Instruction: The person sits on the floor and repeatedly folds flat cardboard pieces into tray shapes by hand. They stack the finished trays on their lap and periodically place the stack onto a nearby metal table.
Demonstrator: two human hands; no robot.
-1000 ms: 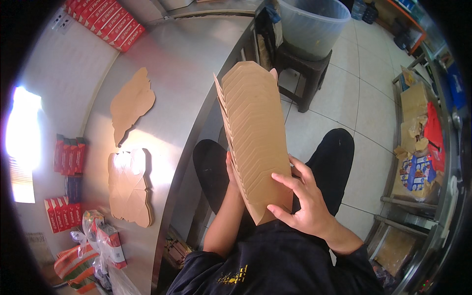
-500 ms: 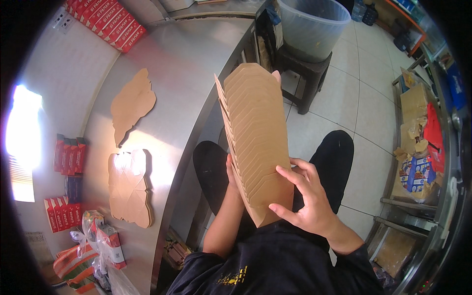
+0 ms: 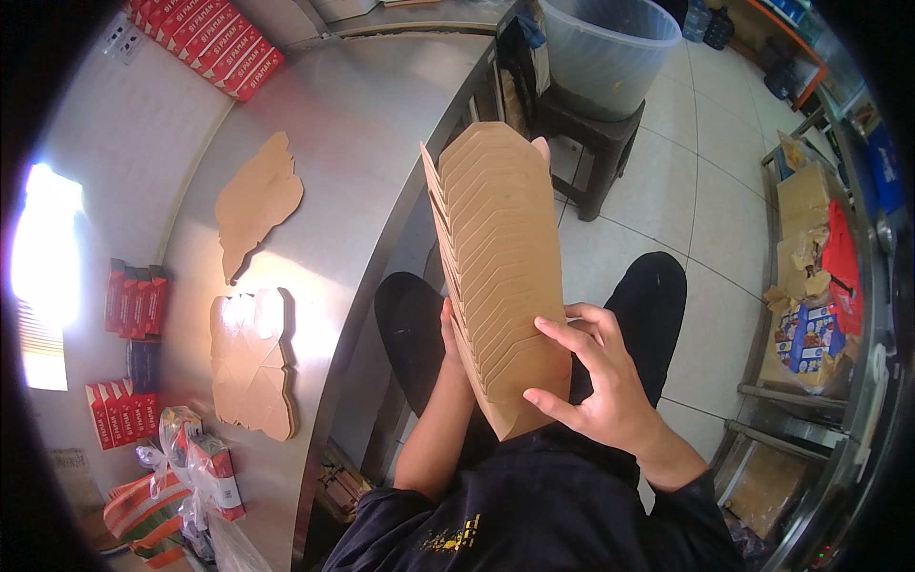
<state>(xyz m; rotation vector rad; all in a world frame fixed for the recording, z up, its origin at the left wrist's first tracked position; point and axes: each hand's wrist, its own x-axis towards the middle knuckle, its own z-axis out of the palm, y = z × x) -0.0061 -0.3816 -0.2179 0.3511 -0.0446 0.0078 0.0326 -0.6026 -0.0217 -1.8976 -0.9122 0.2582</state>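
Observation:
A long stack of nested brown cardboard food trays, folded and overlapping like scales, stands tilted over my lap. My left hand holds it at the left edge, its fingers mostly hidden behind the cardboard. My right hand is spread at the stack's lower right, thumb and index fingertips resting on the face of the cardboard. On the steel counter to the left lie a pile of flat brown cardboard blanks and, beyond it, another flat blank of irregular outline.
Red boxes line the wall side of the counter. Plastic bags lie at the near left. A clear plastic tub sits on a dark stool. Metal shelving with cardboard stands at the right.
The stack has shifted very slightly to the right, and my right hand with it. Otherwise the scene looks the same.

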